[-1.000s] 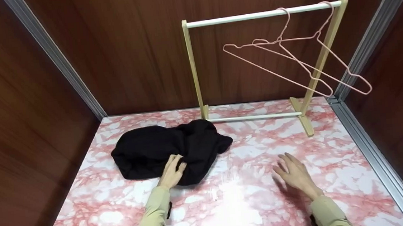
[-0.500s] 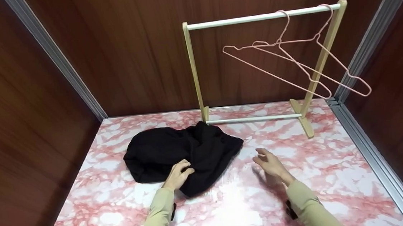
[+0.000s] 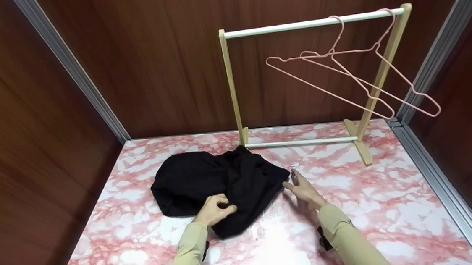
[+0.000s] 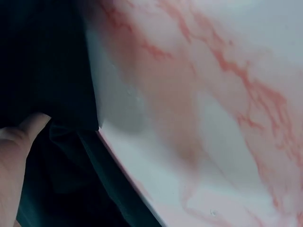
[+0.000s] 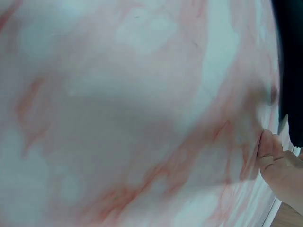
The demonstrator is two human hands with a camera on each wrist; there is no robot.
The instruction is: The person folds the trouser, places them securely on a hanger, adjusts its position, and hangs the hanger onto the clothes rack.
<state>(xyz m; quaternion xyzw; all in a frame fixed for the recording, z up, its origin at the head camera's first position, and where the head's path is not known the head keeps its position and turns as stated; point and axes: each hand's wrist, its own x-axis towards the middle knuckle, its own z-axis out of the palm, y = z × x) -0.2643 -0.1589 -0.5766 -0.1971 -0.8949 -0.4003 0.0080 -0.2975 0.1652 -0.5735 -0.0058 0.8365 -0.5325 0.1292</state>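
Observation:
A black garment lies crumpled on the table, its kind hidden by the folds. My left hand grips its near edge, with thumb and forefinger bent toward each other over the cloth. In the left wrist view the thumb presses on a dark fold, while the other fingers are out of sight. My right hand is at the garment's right-hand corner, thumb and fingers parted, fingertips right by the cloth. The right wrist view shows that hand's fingers low beside the dark edge.
Behind the garment stands a small clothes rack with wooden posts and a white top bar. Two pink hangers hang on its right half. Brown wood-grain panels enclose the red-and-white marbled table on three sides.
The garment has shifted right and toward me along with my left hand, and its right corner has spread out. My right hand has come leftward to that corner.

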